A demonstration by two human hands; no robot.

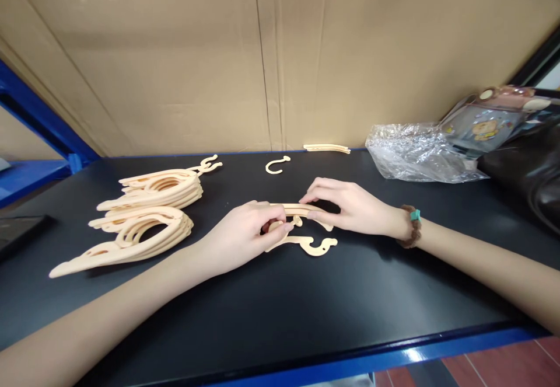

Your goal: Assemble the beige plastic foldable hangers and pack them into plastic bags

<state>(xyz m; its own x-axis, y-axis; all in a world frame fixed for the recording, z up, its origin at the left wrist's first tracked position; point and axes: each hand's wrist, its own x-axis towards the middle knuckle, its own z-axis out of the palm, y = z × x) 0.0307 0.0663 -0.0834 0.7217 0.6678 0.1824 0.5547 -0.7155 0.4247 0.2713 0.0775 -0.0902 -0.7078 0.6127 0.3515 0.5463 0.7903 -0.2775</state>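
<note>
Cream plastic hanger parts lie at the middle of the black table. My left hand [245,232] is closed around a small cream piece [297,221], whose round end pokes out past the thumb. Under and beside that hand is a curved piece with a notched end [318,247]. My right hand [345,205] has its thumb and fingers on a long curved bar [321,216], pinching it near its right part. The bar's left end is hidden behind my left hand.
Stacked cream hanger pieces [144,241] lie on the left. A loose hook [275,167] and thin strips [327,149] lie at the back of the table [280,317]. Clear plastic wrap [406,153] and a dark bag [525,165] are at the right. Cardboard [175,60] stands behind.
</note>
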